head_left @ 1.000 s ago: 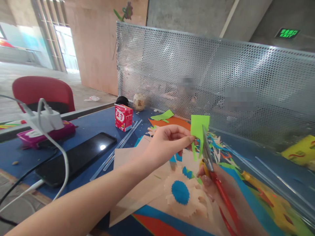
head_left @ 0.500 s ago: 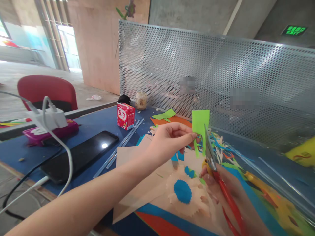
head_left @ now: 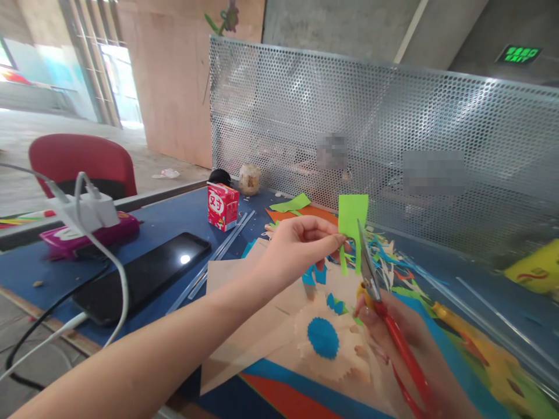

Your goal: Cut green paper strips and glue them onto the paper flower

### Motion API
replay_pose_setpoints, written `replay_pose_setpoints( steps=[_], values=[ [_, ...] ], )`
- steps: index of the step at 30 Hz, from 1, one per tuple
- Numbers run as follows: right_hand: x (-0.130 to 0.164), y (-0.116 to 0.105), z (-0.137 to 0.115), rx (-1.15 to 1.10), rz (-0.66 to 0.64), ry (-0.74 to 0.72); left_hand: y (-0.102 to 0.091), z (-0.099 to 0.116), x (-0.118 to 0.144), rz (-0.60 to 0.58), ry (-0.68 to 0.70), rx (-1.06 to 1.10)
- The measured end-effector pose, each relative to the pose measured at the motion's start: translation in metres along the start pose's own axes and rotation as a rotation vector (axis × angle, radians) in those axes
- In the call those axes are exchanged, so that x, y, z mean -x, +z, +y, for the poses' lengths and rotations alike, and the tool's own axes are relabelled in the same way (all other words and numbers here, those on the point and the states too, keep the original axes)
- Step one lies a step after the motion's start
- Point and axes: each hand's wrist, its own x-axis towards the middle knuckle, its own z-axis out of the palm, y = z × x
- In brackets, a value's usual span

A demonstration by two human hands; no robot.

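Note:
Between the thumb and fingers of my left hand (head_left: 312, 238) is a piece of bright green paper (head_left: 353, 214), held upright, with narrow cut strips hanging from its lower edge. My right hand (head_left: 384, 326) grips red-handled scissors (head_left: 399, 343), their blades pointing up along the right side of the green paper. Below both hands lies a beige paper sheet (head_left: 244, 337). On it rests a beige scalloped paper flower with a blue jagged-edged disc (head_left: 323, 337) at its centre. Small blue paper scraps (head_left: 335, 304) are close by.
A black phone (head_left: 144, 276), a white charger (head_left: 87, 209) with cables and a red box (head_left: 222, 206) stand to the left. Clear sticks (head_left: 213, 256) lie beside the phone. Paper shreds (head_left: 388, 256) and a yellow glue gun (head_left: 489, 343) are on the right. A perforated metal screen (head_left: 375, 116) rises behind.
The green paper, the scissors and both hands have shifted very slightly left in view. The grip of each hand looks the same.

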Motion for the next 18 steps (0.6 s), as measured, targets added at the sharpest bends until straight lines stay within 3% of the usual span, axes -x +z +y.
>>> replay_pose_setpoints(
  steps=[8, 18],
  values=[
    [-0.003, 0.000, 0.009, 0.011, 0.028, 0.015, -0.002, -0.001, -0.001, -0.036, 0.014, -0.008],
    [0.001, 0.000, -0.002, 0.019, 0.013, 0.032, -0.002, 0.001, -0.002, -0.024, 0.017, -0.020]
  ],
)
